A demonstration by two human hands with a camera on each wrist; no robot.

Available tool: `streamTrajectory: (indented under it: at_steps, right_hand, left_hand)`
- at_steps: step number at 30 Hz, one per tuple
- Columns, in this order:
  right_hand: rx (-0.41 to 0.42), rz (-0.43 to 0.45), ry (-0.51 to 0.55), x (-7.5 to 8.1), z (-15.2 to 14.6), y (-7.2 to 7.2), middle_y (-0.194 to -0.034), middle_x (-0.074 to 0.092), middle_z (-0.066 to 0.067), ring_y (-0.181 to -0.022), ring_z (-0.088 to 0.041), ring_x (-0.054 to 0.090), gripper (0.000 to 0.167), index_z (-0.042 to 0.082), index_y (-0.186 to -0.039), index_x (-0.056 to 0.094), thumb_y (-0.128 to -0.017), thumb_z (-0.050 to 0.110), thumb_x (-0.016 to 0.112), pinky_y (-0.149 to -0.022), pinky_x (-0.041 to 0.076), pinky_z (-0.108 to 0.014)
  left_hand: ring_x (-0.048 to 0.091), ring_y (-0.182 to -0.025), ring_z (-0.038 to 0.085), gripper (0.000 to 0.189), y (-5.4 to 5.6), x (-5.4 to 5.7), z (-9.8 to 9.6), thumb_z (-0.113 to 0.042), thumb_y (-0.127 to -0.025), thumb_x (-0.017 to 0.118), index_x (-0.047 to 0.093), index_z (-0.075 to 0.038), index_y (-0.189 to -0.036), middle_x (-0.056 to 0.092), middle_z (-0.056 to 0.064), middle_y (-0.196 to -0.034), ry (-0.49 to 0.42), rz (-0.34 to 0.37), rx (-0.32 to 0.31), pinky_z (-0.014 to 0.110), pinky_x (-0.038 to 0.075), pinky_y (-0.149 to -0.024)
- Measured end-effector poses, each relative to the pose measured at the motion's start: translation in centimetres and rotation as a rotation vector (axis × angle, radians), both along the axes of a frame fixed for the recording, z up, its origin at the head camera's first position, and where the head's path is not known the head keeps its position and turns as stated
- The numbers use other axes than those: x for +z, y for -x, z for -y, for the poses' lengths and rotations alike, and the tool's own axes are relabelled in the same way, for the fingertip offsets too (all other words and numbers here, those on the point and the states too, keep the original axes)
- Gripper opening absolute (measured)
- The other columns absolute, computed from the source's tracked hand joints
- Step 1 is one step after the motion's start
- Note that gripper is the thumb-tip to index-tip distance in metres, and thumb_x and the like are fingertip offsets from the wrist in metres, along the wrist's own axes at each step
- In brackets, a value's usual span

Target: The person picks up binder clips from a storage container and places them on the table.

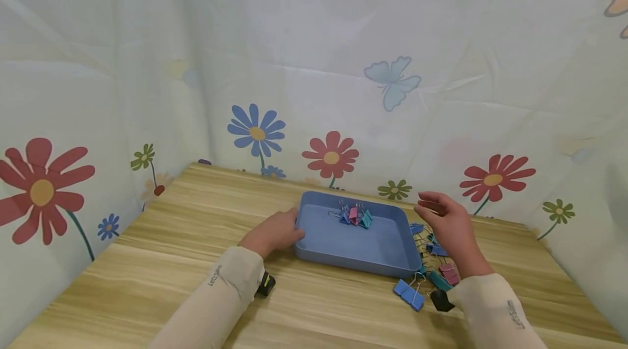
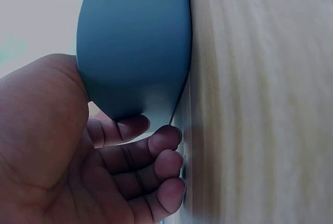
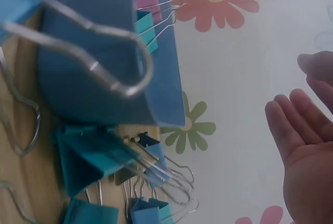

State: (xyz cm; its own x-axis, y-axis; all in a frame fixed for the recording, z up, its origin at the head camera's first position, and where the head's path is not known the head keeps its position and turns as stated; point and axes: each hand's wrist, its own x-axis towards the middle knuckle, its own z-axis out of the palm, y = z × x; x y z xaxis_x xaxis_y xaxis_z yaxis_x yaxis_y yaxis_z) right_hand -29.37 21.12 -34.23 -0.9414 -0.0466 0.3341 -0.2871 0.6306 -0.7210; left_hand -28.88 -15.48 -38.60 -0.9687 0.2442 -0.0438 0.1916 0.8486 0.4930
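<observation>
A blue tray (image 1: 358,271) lies on the table, with a blue binder clip (image 1: 345,215), a pink binder clip (image 1: 354,215) and a teal binder clip (image 1: 365,220) inside near its far side. At its left end, my left hand (image 1: 276,230) holds the tray's wall, and curled fingertips (image 2: 165,138) show beside the corner in the left wrist view. My right hand (image 1: 452,232) is raised above the loose clips, right of the tray, its fingers parted with nothing between them. Under it lie a pink clip (image 1: 448,273) and a teal clip (image 3: 86,156).
A loose blue binder clip (image 1: 409,294) lies by the tray's front right corner. Several more blue and teal clips crowd the tray's right side, wire handles sticking out. A flower-printed curtain (image 1: 314,65) hangs behind the wood-grain table (image 1: 122,294).
</observation>
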Motion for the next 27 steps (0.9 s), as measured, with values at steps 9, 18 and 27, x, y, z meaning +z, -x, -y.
streamTrajectory:
  at_steps: [9, 18, 27]
  right_hand:
    - [0.043, 0.068, 0.139, 0.5, 0.2, 0.4, -0.129, 0.058, -0.007, -0.097, 0.009, 0.06, 0.053, 0.011, -0.136, 0.053, -0.096, 0.046, 0.053, -0.088, 0.047, -0.017]
    - [0.102, 0.098, 0.202, 0.6, 0.6, 1.0, -0.125, 0.056, 0.003, -0.101, 0.006, 0.06, 0.054, 0.007, -0.137, 0.051, -0.096, 0.042, 0.054, -0.083, 0.047, -0.01]
    - [0.159, 0.113, 0.263, 0.2, 1.0, 1.8, -0.126, 0.054, -0.003, -0.1, 0.003, 0.061, 0.051, 0.0, -0.135, 0.049, -0.098, 0.035, 0.054, -0.084, 0.049, -0.012]
  left_hand:
    - [0.058, -0.097, 0.02, 0.057, 0.1, -0.2, -0.1, -0.025, -0.09, 0.054, 0.043, 0.003, -0.138, 0.061, 0.016, -0.128, -0.01, -0.013, -0.005, 0.041, 0.047, -0.096]
    - [0.058, -0.097, 0.02, 0.057, 0.1, -0.2, 0.0, -0.024, -0.09, 0.053, 0.042, 0.004, -0.139, 0.061, 0.016, -0.128, 0.007, -0.016, -0.004, 0.04, 0.047, -0.094]
    - [0.058, -0.1, 0.02, 0.06, 0.0, 0.0, 0.0, -0.025, -0.09, 0.053, 0.04, 0.003, -0.141, 0.059, 0.017, -0.132, 0.002, -0.002, 0.0, 0.04, 0.046, -0.096]
